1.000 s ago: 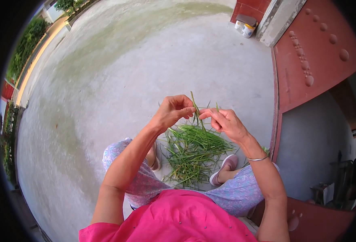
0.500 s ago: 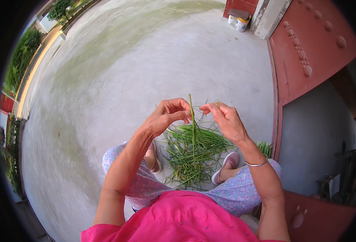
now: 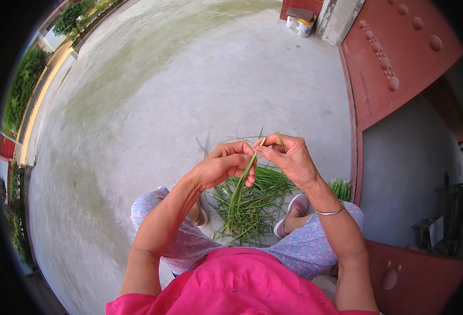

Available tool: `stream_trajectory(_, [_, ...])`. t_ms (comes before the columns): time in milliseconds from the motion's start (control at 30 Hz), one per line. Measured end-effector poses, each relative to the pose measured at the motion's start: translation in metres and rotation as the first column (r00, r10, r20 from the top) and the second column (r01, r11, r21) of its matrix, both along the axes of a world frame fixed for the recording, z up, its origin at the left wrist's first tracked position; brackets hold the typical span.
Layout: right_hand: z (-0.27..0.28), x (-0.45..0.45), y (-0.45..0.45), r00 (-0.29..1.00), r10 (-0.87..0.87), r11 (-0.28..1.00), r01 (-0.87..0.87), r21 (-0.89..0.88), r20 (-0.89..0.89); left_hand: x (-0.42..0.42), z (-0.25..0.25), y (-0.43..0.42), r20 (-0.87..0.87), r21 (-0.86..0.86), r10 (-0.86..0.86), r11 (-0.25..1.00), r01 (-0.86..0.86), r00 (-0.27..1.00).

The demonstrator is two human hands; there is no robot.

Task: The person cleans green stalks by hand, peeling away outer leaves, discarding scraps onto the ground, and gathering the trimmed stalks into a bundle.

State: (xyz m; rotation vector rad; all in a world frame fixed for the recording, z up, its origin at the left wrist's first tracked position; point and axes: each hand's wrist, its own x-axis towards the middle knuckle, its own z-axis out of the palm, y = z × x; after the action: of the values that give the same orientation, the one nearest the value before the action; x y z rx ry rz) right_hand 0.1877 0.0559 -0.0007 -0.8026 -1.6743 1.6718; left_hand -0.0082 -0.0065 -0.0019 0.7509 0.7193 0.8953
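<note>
My left hand (image 3: 225, 166) is closed around a few long green chives (image 3: 236, 195), whose leaves hang down toward the ground. Their pale stem end leans up and to the right, where the thumb and forefinger of my right hand (image 3: 290, 158) pinch it. A short green blade (image 3: 281, 140) also sticks up between the right fingers. Below both hands, a loose, tangled pile of chives (image 3: 252, 215) lies on the concrete between my feet, partly hidden by the left hand and the held stems.
Beside my right knee stands a neater bunch of chives (image 3: 340, 188). A red metal door (image 3: 399, 63) and a dark doorway are on the right. At the back, a white bucket (image 3: 299, 26) rests near the wall. Concrete ground (image 3: 189, 79) stretches ahead.
My right hand has come in to the left and now pinches the stem end. The held chives have gone from nearly upright to leaning right at the top.
</note>
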Motion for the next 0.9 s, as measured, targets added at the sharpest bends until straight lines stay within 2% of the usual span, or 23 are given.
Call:
stream_trajectory(67, [-0.001, -0.001, 0.001, 0.998, 0.003, 0.999, -0.005, -0.040, -0.063, 0.002, 0.006, 0.000, 0.007, -0.028, 0.023, 0.999, -0.023, 1.000])
stream_trajectory(167, [-0.003, -0.002, 0.002, 0.999, 0.008, 0.998, -0.011, -0.058, -0.040, 0.000, 0.000, -0.001, -0.158, 0.133, 0.030, 0.991, -0.009, 0.987])
stream_trajectory(267, [-0.003, -0.001, 0.004, 1.000, 0.000, 0.997, -0.001, -0.074, -0.008, -0.002, -0.001, -0.002, -0.178, 0.110, 0.054, 0.993, -0.035, 0.982])
stream_trajectory(333, [0.005, 0.000, 0.007, 0.998, -0.057, 0.997, 0.057, -0.059, -0.013, -0.004, 0.000, -0.003, -0.178, 0.105, 0.064, 0.993, -0.046, 0.982])
stream_trajectory(633, [0.009, 0.004, 0.012, 0.993, -0.118, 0.993, 0.118, -0.024, -0.023, -0.010, 0.001, -0.005, -0.111, 0.024, 0.075, 0.997, -0.073, 0.991])
stream_trajectory(733, [0.007, 0.005, 0.010, 0.996, -0.084, 0.995, 0.084, -0.057, -0.001, -0.009, 0.000, -0.006, -0.100, 0.006, 0.091, 0.996, -0.090, 0.991])
stream_trajectory(900, [0.004, -0.007, -0.002, 0.995, 0.055, 0.990, -0.065, -0.122, -0.083, -0.010, 0.000, -0.005, -0.133, 0.026, 0.043, 0.999, -0.040, 0.990])
